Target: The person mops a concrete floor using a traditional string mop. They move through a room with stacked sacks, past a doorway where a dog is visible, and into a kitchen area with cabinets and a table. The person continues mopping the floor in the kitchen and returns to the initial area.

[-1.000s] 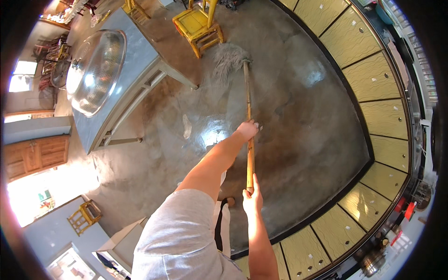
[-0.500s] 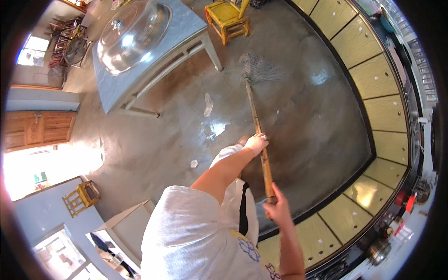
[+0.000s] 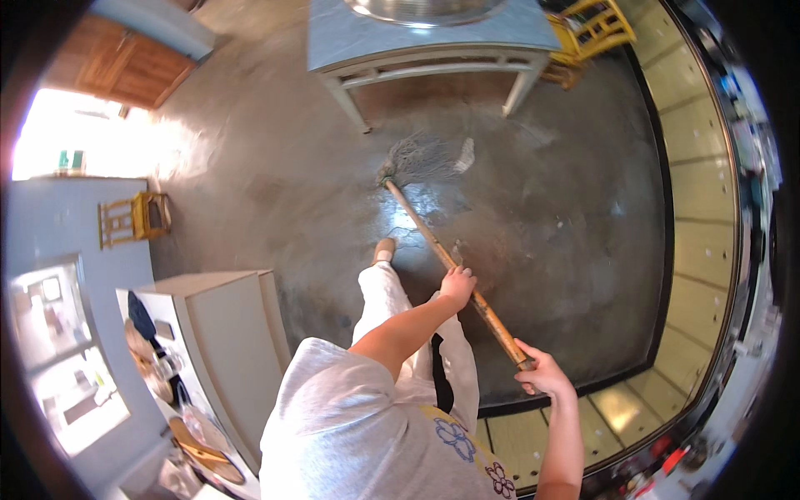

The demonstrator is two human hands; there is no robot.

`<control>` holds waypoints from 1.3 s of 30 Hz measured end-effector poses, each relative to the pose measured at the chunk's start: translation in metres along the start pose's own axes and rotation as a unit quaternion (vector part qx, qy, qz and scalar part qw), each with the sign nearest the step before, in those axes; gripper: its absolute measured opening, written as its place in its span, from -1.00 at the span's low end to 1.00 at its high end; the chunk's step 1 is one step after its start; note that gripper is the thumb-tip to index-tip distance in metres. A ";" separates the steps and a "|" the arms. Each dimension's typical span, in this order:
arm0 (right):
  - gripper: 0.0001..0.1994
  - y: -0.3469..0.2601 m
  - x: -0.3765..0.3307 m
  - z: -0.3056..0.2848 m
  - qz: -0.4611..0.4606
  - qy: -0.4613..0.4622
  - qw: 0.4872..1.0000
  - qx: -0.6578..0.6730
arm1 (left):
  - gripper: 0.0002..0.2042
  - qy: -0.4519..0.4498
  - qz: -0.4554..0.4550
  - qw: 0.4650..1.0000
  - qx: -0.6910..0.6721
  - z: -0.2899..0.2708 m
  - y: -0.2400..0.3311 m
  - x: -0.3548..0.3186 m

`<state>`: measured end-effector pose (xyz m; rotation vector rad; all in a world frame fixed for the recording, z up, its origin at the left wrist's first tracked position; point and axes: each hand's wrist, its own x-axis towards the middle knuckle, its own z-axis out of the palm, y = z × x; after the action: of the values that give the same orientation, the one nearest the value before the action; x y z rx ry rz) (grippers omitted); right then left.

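Across wet floor (image 3: 583, 217), mop (image 3: 433, 242) slanting, head up-left.

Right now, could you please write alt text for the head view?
A person grips a wooden mop handle with the left hand and right hand, the mop head on a wet grey floor near a blue table.

One mop (image 3: 421, 158), two yellow chairs (image 3: 133, 218), one table (image 3: 417, 50), one white cabinet (image 3: 221, 333)

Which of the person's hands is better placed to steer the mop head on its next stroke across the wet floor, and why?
Probably the left hand: it grips the mop handle lower down, nearer the mop head. The right hand holds the handle's top end, farthest from the head.
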<state>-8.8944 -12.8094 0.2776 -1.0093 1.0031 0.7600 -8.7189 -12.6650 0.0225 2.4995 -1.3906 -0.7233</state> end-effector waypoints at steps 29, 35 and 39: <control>-0.25 -0.350 0.418 0.613 -0.241 -0.194 0.683 -0.662 | -0.89 0.247 -0.537 0.794 -0.142 -0.118 -0.706 -0.239; -0.27 -0.404 0.388 0.569 -0.218 -0.235 0.576 -0.752 | -0.86 0.184 -0.571 0.786 -0.150 -0.136 -0.637 -0.209; -0.30 -0.485 0.354 0.534 -0.188 -0.254 0.525 -0.790 | -0.86 0.187 -0.578 0.768 -0.204 -0.184 -0.583 -0.154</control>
<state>-8.1725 -12.4644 0.2049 -2.2056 -0.8282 1.4592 -8.2607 -12.2328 0.0032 2.6518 0.5458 -0.5074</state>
